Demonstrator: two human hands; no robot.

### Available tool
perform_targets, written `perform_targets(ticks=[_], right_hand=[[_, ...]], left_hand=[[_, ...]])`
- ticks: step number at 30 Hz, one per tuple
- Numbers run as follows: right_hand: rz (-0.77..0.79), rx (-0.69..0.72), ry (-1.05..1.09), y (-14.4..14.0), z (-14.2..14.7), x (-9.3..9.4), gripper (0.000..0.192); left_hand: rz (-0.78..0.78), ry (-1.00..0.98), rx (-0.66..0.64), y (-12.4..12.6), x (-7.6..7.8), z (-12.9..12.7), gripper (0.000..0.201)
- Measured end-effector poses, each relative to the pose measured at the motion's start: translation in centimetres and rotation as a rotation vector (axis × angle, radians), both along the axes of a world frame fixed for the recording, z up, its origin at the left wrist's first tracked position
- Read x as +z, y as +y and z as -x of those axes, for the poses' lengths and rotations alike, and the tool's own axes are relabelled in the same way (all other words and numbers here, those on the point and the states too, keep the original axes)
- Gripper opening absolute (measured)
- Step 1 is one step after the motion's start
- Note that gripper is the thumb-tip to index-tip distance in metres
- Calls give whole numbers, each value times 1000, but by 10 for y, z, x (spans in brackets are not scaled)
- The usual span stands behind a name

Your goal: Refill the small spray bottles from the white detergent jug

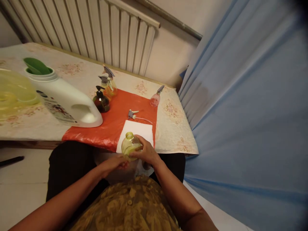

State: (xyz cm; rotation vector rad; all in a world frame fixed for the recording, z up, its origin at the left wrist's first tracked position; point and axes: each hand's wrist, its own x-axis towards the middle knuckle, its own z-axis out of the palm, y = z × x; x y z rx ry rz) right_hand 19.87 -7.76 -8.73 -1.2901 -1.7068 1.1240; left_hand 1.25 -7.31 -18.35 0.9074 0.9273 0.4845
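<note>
Head view shows a small yellow-tinted clear bottle (130,146) with an open, capless neck and some yellowish liquid in its lower part. It stands tilted slightly at the near edge of the table (173,128), over a white cloth (141,130). The right hand (145,153) wraps its grip around the bottle's right side, fingers curled against it. The left hand (114,164) sits just below, fingertips touching the bottle's base, grip loosely pinched.
</note>
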Motion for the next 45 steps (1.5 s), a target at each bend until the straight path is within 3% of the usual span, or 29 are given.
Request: perform_targets(ticks=[5, 8, 11, 20, 27, 32, 38, 41, 45], right_hand=[[24, 26, 108, 2, 9, 3, 75], [38, 47, 174, 4, 13, 2, 77], [28, 53, 215, 6, 17, 0, 79], [99, 74, 311, 6, 36, -3, 75], [110, 74, 344, 6, 42, -13, 78], [103, 37, 333, 6, 43, -5, 71], [136, 32, 401, 8, 38, -2, 54], [147, 31, 430, 11, 33, -6, 50], [127, 20, 375, 14, 31, -11, 54]], left_hand=[[220, -348, 59, 7, 28, 2, 38], [321, -597, 64, 5, 29, 2, 41], [354, -719, 71, 2, 27, 3, 45], [390, -767, 273, -1, 42, 8, 44], [390, -766, 343, -2, 37, 13, 45], [273, -737, 340, -1, 37, 15, 50], [106, -651, 253, -2, 52, 17, 53], [-88, -521, 205, 1, 57, 21, 51], [-417, -192, 154, 12, 50, 27, 63]])
